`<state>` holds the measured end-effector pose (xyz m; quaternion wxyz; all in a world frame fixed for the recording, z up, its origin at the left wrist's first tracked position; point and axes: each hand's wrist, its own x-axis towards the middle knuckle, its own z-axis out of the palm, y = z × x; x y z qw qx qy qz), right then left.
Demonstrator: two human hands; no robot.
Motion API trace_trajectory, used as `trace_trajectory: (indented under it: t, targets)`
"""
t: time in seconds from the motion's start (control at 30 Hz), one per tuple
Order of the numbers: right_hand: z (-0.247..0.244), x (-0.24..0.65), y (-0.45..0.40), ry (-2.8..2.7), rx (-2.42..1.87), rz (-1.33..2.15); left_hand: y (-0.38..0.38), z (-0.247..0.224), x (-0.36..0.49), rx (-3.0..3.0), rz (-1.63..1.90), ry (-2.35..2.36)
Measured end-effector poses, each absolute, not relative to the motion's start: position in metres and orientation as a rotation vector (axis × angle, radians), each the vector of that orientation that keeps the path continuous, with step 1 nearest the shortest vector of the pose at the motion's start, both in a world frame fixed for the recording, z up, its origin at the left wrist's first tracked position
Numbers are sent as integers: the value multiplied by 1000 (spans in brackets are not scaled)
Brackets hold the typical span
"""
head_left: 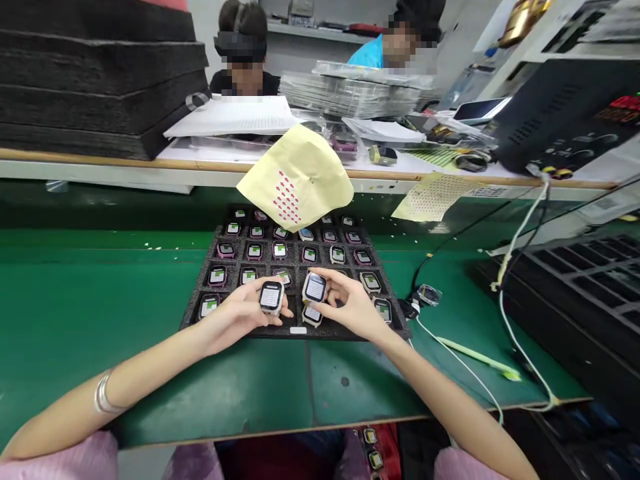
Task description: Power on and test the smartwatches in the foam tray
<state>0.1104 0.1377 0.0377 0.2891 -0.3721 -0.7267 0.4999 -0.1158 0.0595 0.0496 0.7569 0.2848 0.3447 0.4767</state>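
My left hand [243,311] holds a light-framed smartwatch body [271,297] with its lit screen facing up. In my right hand [350,303], another watch body [315,287] is gripped between thumb and fingers, its screen lit too. Both hands are over the front part of a black foam tray [295,331], whose compartments hold several watch bodies, some purple and some pale. Just below the right-hand watch lies a further watch [313,315] in the tray, partly covered by my thumb. The fingers hide some compartments.
Yellow sticker sheets [320,177] hang from the shelf edge [200,170] above the tray. Black foam stacks [95,80] stand upper left. Right of the tray are cables [507,320], a green stick [480,357] and black trays [590,293]. Two people are beyond the shelf.
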Motion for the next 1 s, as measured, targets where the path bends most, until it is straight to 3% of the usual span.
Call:
trace_trajectory:
  t: [0.13, 0.37, 0.83, 1.0]
  targets:
    - [35, 107, 129, -1677, -908, 1681, 55, 52, -112, 668, 1080, 735]
    - [38, 105, 121, -1491, -648, 1881, 49, 50, -107, 832, 1175, 785]
    - [50, 105, 103, -1466, -707, 1983, 44, 51, -109, 894, 1233, 799]
    - [53, 105, 101, -1526, -831, 1742, 38, 53, -108, 900, 1205, 788]
